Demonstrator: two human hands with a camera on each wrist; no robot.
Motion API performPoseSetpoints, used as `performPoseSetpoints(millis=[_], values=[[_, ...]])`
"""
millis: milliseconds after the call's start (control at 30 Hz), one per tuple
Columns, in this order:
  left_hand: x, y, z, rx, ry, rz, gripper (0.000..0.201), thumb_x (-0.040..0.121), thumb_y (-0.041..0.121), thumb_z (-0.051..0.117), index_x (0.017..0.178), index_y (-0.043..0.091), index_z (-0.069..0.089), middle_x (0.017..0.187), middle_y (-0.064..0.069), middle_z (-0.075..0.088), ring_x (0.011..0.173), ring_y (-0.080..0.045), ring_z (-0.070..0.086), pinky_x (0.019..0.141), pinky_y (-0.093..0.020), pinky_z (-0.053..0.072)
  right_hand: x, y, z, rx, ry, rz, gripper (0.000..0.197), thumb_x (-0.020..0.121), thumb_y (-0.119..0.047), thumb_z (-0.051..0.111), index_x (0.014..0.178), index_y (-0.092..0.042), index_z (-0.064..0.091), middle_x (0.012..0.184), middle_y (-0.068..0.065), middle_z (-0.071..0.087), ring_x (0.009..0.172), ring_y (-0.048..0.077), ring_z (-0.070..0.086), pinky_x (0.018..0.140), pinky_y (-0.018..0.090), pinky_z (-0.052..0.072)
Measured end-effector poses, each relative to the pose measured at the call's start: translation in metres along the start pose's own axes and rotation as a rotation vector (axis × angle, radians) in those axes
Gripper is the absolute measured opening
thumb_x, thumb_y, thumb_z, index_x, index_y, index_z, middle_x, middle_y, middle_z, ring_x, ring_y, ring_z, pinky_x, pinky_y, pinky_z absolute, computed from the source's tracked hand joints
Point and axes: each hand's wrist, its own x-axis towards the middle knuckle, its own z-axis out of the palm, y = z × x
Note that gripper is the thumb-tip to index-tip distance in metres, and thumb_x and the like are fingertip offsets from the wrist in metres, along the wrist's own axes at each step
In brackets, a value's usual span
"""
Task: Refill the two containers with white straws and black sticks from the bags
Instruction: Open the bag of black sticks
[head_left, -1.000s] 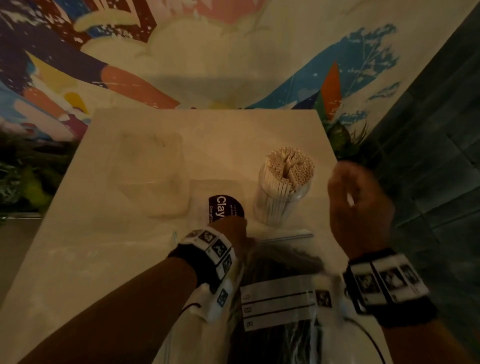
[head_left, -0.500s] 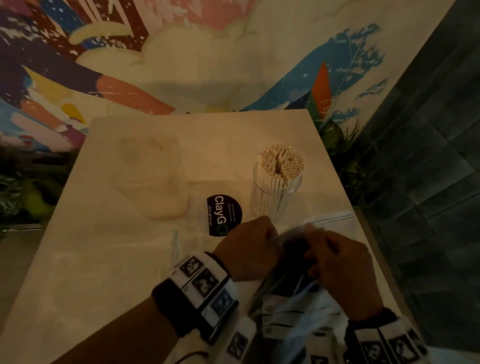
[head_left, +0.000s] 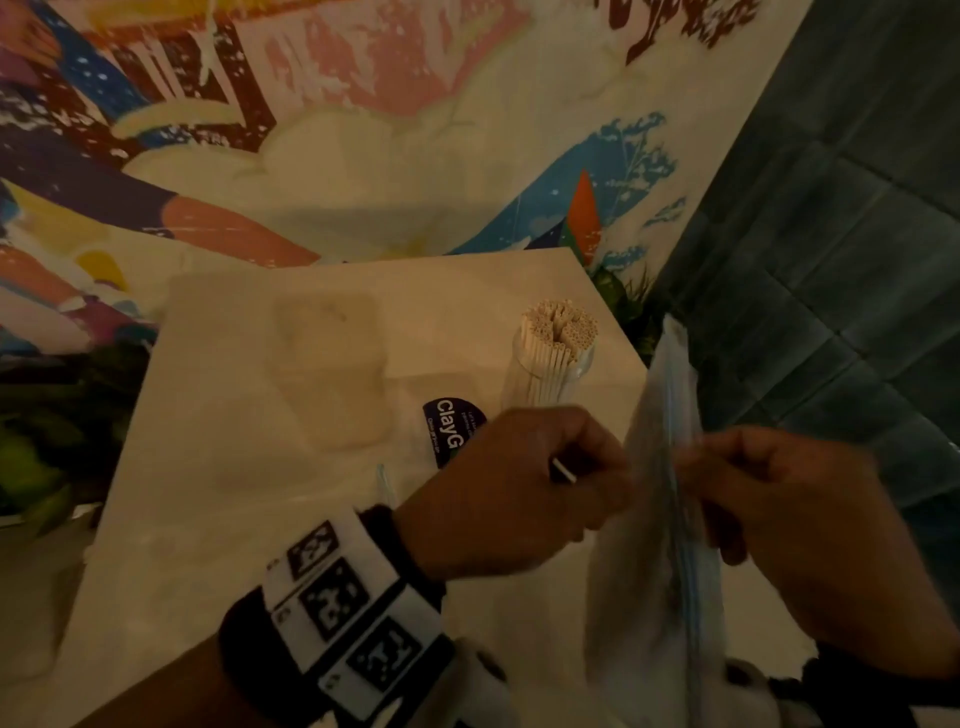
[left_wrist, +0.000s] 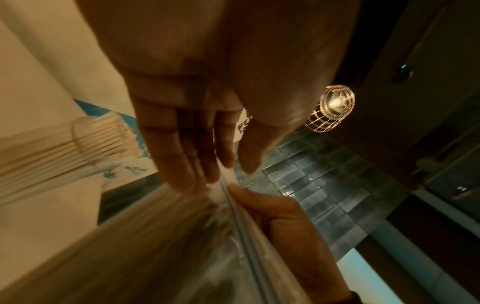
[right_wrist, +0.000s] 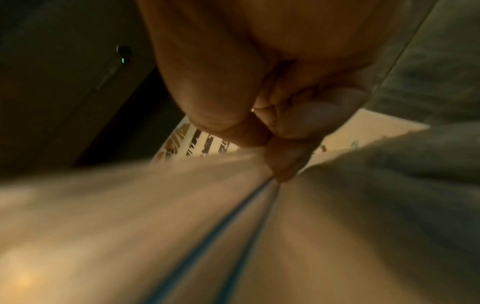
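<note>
A clear zip bag (head_left: 657, 519) stands upright between my hands above the table's right front, blurred, so its contents cannot be made out. My left hand (head_left: 597, 467) pinches its top edge from the left, with the fingers (left_wrist: 182, 156) on one side of the zip strip and the thumb on the other. From the right, my right hand (head_left: 696, 467) pinches the same zip edge (right_wrist: 259, 197) between thumb and fingertips (right_wrist: 283, 162). Behind the hands, a clear container packed with white straws (head_left: 558, 353) stands upright. A second clear container (head_left: 332, 369) sits at the table's middle left and looks empty.
A round dark "ClayG" sticker (head_left: 449, 428) lies on the pale table (head_left: 208, 519), beside the straw container. The painted wall (head_left: 363, 156) rises behind the table, and the table's right edge drops to a dark tiled floor (head_left: 831, 312). A caged lamp (left_wrist: 332, 107) hangs overhead.
My right hand came down from beside the straw container to the bag. Both hands then lifted the bag off the table and stood it upright by its zip edge.
</note>
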Motion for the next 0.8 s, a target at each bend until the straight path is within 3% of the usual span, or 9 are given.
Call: performPoseSetpoints(millis=[100, 233, 300, 400, 500, 600, 667, 733, 800], values=[[-0.014, 0.022, -0.015, -0.156, 0.1, 0.046, 0.015, 0.083, 0.031, 0.064, 0.085, 0.016, 0.063, 0.072, -0.006, 0.069, 0.063, -0.027, 0.068, 0.058, -0.035, 0.058, -0.017, -0.04, 0.014, 0.137, -0.026, -0.106, 0.015, 0.075, -0.028, 0.062, 0.068, -0.016, 0.067, 0.048, 0.002, 0.061, 0.034, 0.004, 0.048, 0.036, 0.013, 0.039], [-0.04, 0.029, -0.042, -0.245, 0.195, 0.024, 0.028, 0.083, 0.038, 0.063, 0.082, 0.01, 0.063, 0.067, -0.008, 0.07, 0.057, -0.02, 0.067, 0.055, -0.03, 0.055, -0.027, -0.073, 0.052, 0.177, -0.175, -0.241, 0.023, 0.075, -0.04, 0.059, 0.069, -0.02, 0.068, 0.048, -0.002, 0.06, 0.036, 0.004, 0.049, 0.039, 0.013, 0.039], [-0.057, 0.022, -0.055, -0.285, 0.219, -0.017, 0.029, 0.081, 0.036, 0.064, 0.082, 0.007, 0.064, 0.067, -0.008, 0.07, 0.057, -0.019, 0.067, 0.056, -0.029, 0.056, -0.03, -0.08, 0.074, 0.15, -0.25, -0.283, 0.028, 0.076, -0.041, 0.059, 0.078, -0.015, 0.069, 0.048, -0.005, 0.059, 0.038, 0.002, 0.05, 0.042, 0.012, 0.039], [-0.084, 0.005, -0.071, -0.354, 0.274, -0.076, 0.024, 0.084, 0.027, 0.063, 0.075, 0.005, 0.061, 0.062, -0.011, 0.067, 0.055, -0.022, 0.067, 0.05, -0.027, 0.055, -0.038, -0.089, 0.103, 0.169, -0.349, -0.345, 0.032, 0.074, -0.042, 0.059, 0.077, -0.011, 0.066, 0.047, -0.005, 0.058, 0.039, 0.002, 0.05, 0.041, 0.014, 0.04], [-0.109, -0.011, -0.086, -0.455, 0.331, -0.082, 0.024, 0.088, 0.017, 0.058, 0.066, 0.008, 0.062, 0.061, -0.011, 0.064, 0.057, -0.023, 0.066, 0.05, -0.026, 0.053, -0.045, -0.092, 0.128, 0.232, -0.426, -0.336, 0.025, 0.069, -0.036, 0.065, 0.069, -0.011, 0.063, 0.045, -0.004, 0.058, 0.039, 0.003, 0.051, 0.042, 0.014, 0.043], [-0.129, -0.03, -0.094, -0.481, 0.387, -0.108, 0.018, 0.078, 0.023, 0.062, 0.073, 0.006, 0.067, 0.066, -0.011, 0.067, 0.061, -0.022, 0.066, 0.057, -0.029, 0.057, -0.05, -0.086, 0.15, 0.382, -0.471, -0.213, 0.031, 0.062, -0.04, 0.07, 0.07, -0.011, 0.065, 0.054, 0.003, 0.061, 0.046, 0.016, 0.056, 0.044, 0.026, 0.048], [-0.138, -0.045, -0.096, -0.461, 0.39, -0.144, 0.029, 0.073, 0.029, 0.063, 0.082, 0.002, 0.069, 0.071, -0.013, 0.069, 0.064, -0.022, 0.067, 0.062, -0.031, 0.058, -0.053, -0.081, 0.164, 0.395, -0.466, -0.136, 0.043, 0.061, -0.048, 0.068, 0.077, -0.008, 0.067, 0.058, 0.007, 0.061, 0.049, 0.02, 0.056, 0.044, 0.028, 0.048], [-0.145, -0.056, -0.093, -0.4, 0.389, -0.191, 0.032, 0.076, 0.028, 0.064, 0.088, -0.001, 0.069, 0.074, -0.013, 0.07, 0.065, -0.02, 0.067, 0.061, -0.029, 0.056, -0.055, -0.076, 0.178, 0.357, -0.445, -0.086, 0.046, 0.066, -0.05, 0.066, 0.082, -0.007, 0.067, 0.055, 0.004, 0.06, 0.048, 0.018, 0.056, 0.043, 0.026, 0.047], [-0.148, -0.063, -0.089, -0.352, 0.39, -0.226, 0.025, 0.086, 0.018, 0.062, 0.093, -0.006, 0.067, 0.076, -0.015, 0.069, 0.065, -0.02, 0.066, 0.06, -0.027, 0.055, -0.053, -0.07, 0.187, 0.307, -0.443, -0.075, 0.032, 0.079, -0.04, 0.067, 0.085, -0.009, 0.067, 0.051, 0.001, 0.06, 0.045, 0.014, 0.055, 0.043, 0.026, 0.047]])
